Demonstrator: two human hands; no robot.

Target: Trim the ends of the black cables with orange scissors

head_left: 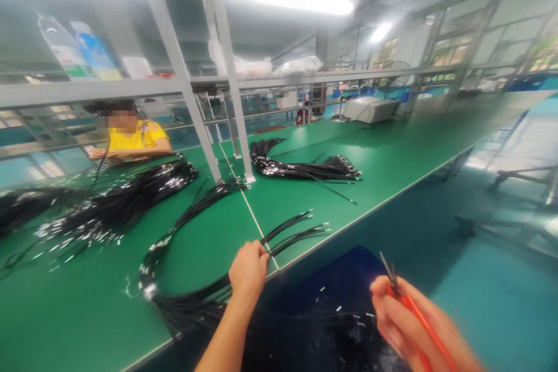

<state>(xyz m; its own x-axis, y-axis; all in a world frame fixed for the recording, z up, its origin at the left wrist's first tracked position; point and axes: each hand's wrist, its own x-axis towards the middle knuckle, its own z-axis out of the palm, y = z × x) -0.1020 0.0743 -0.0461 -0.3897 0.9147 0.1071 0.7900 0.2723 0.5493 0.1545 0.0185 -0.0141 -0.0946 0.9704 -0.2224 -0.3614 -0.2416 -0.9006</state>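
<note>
The black cables (192, 302) lay at the near edge of the green table (204, 250), curving left and back from your hands through a white-banded bend. Your left hand (248, 273) was clenched around some of their strands, and two small groups of pale-tipped ends stuck out to its right. Your right hand (410, 314) grasped orange-handled cutters (408, 300), blades pointing up, to the right of the table's edge and well apart from the cables.

The step in hand looked like holding and sorting the ends, with the cutters at the ready; no cut showed. By my judgement, the next move called for a steady left grip, the chosen strands kept distinct, and the blades clear of your fingers.

Farther out, another black bundle (300, 170) lay beyond your left hand, to the right of the shelf posts. A larger dark pile (143, 192) spread to the left, and a co-worker in a yellow top (131, 140) sat past it. A pale box (370, 109) stood at the far right.
</note>
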